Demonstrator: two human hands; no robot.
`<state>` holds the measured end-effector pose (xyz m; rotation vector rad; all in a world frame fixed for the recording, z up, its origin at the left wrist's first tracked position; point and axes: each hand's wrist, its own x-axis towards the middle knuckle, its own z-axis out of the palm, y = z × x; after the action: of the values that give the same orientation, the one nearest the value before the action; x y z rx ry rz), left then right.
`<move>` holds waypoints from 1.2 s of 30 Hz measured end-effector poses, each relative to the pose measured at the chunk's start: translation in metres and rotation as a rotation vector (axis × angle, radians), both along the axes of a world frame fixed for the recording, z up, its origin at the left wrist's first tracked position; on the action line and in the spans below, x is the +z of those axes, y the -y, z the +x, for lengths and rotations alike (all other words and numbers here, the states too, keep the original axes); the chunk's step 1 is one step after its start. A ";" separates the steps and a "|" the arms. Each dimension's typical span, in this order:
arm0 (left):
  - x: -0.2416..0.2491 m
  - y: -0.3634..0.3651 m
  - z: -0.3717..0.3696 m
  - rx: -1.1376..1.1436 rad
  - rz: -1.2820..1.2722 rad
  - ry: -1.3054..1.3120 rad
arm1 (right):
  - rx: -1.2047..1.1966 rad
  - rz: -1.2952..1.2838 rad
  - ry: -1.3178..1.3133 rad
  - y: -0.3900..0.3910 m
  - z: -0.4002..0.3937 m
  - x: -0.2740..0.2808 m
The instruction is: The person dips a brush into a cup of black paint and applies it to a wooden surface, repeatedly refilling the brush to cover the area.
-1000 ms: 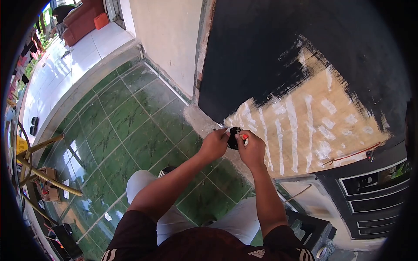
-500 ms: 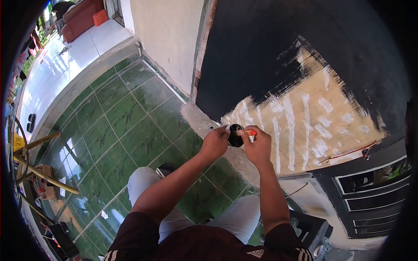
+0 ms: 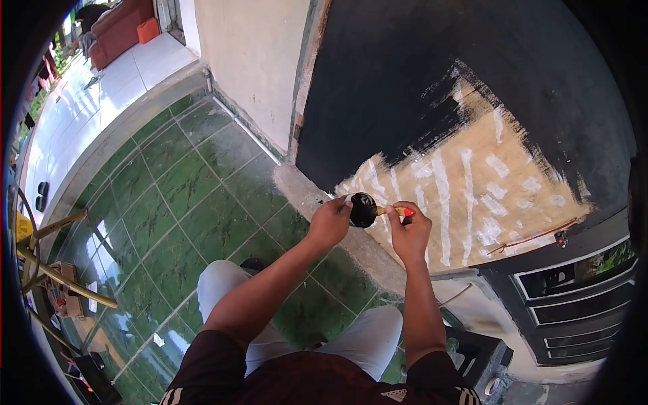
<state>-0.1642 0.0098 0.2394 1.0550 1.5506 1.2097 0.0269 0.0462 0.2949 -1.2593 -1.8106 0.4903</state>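
Observation:
My left hand (image 3: 331,220) grips the rim of a small round cup of black paint (image 3: 363,210). Between the fingers and thumb of my right hand (image 3: 410,229) is a paintbrush (image 3: 391,211) with a light handle and a red tip; its bristle end is at the right rim of the cup, dark with paint. Beyond both hands stands a wall panel, with black paint (image 3: 378,81) over its upper and left parts. A bare tan area (image 3: 452,196) with white filler streaks shows at its lower right.
Green floor tiles (image 3: 189,182) lie to the left, with a white pipe (image 3: 246,131) along the wall base. Bamboo poles (image 3: 67,277) and a cardboard box (image 3: 65,290) are at the far left. A dark louvred frame (image 3: 580,304) is at the right; a black stand (image 3: 472,354) is near my right elbow.
The brush has turned to lie more level, and my right hand has moved right, away from the cup. The view has shifted slightly.

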 end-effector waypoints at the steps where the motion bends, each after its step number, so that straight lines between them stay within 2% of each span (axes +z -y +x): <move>1: -0.003 -0.003 0.001 -0.012 0.001 -0.017 | -0.018 0.003 -0.044 -0.002 0.001 -0.002; 2: -0.003 -0.005 0.001 -0.022 0.001 -0.035 | -0.035 0.005 -0.089 -0.004 0.000 -0.002; 5: -0.006 -0.006 0.004 -0.026 -0.007 -0.057 | -0.039 -0.025 0.100 -0.012 0.004 -0.006; 8: -0.005 -0.012 0.003 0.000 0.001 -0.072 | -0.056 -0.034 -0.064 -0.007 0.001 -0.004; 11: -0.009 -0.009 0.005 0.013 -0.007 -0.063 | -0.052 -0.029 0.114 -0.012 0.002 -0.008; 14: -0.006 -0.012 0.000 -0.005 -0.011 -0.064 | -0.057 0.026 -0.008 -0.006 0.003 -0.013; 17: -0.011 -0.006 0.004 0.022 0.001 -0.114 | -0.046 0.089 0.128 -0.010 0.000 -0.016; 21: -0.013 -0.008 0.009 0.000 0.020 -0.105 | -0.108 0.021 -0.036 -0.002 0.000 -0.006; 24: -0.025 -0.013 0.018 0.037 0.103 -0.109 | -0.100 -0.036 0.038 -0.013 0.001 -0.013; 31: -0.013 -0.009 0.016 0.002 0.046 -0.080 | -0.121 -0.062 -0.058 -0.026 0.031 -0.019; 36: -0.008 -0.007 0.011 -0.005 -0.003 -0.107 | -0.144 -0.156 -0.163 -0.021 0.045 0.000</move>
<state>-0.1533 0.0166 0.2310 1.1368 1.6296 1.1632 0.0719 0.0675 0.2953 -1.4019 -1.5578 0.6436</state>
